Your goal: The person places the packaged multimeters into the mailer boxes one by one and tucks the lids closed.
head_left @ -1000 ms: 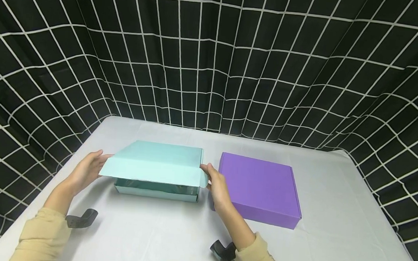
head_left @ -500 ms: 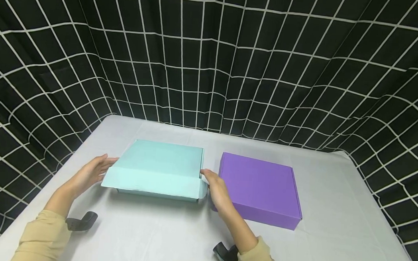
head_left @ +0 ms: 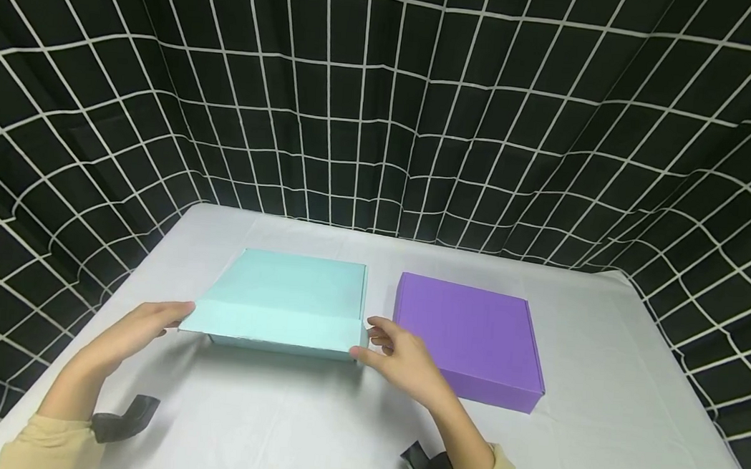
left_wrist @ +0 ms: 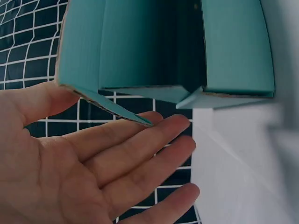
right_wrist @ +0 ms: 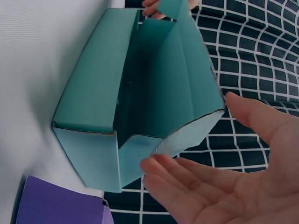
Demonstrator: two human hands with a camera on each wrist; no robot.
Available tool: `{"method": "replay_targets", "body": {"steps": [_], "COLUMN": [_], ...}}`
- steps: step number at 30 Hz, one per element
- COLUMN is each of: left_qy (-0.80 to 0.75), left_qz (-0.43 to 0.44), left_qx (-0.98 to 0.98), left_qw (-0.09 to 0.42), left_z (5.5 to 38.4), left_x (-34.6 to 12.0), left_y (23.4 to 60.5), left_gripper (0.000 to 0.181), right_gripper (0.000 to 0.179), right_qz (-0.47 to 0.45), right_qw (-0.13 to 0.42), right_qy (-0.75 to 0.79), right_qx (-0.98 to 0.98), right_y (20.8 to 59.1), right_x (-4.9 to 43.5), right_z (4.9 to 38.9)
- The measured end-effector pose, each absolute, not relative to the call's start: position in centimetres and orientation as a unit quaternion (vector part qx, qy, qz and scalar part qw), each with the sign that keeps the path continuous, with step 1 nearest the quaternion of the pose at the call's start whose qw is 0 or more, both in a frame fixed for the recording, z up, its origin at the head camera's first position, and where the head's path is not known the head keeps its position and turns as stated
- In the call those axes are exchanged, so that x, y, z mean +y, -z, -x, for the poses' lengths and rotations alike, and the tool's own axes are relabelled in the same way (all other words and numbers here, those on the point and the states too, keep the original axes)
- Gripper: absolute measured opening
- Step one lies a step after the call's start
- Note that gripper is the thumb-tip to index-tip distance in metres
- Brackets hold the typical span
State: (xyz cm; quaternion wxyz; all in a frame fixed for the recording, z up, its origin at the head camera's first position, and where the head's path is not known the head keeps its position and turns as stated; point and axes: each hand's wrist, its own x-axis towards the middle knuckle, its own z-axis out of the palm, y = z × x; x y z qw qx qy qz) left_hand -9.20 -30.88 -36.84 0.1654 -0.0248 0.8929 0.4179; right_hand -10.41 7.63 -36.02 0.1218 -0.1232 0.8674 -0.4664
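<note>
A turquoise cardboard box (head_left: 304,285) lies on the table, its lid partly lowered. The lid's front flap (head_left: 273,326) slants outward over the front wall. My left hand (head_left: 140,329) is at the flap's left end; in the left wrist view the thumb touches the flap's corner, and straight fingers touch the left side tab (left_wrist: 117,109). At the right end is my right hand (head_left: 409,362). Its thumb lies at the flap's corner and its fingertips touch the right side tab (right_wrist: 189,135), seen in the right wrist view. Through the gap the box's inside (right_wrist: 145,88) looks dark; its contents cannot be made out.
A closed purple box (head_left: 466,337) stands to the right, close to my right hand. A white cloth (head_left: 273,422) covers the table. Black curtains with a white grid (head_left: 382,120) surround the back and sides.
The lid has come down, narrowing the front gap. Both hands have shifted from the box's sides to the flap's ends, and their thumbs have come to the flap's corners.
</note>
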Motion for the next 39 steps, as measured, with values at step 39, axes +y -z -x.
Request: {"method": "replay_targets", "body": {"steps": [39], "left_qy": [-0.453], "left_qz": [0.033], "left_qx": [0.868], "left_qw": [0.201], "left_z": [7.7], "left_x": [-28.6], "left_y": [39.2], "left_gripper": [0.063], "right_gripper": [0.072], "right_qz": [0.151], "right_qw": [0.17], "right_qy": [0.525], "right_qx": [0.82], "right_y": [39.0], "right_x": [7.5], "right_z": [8.9]}}
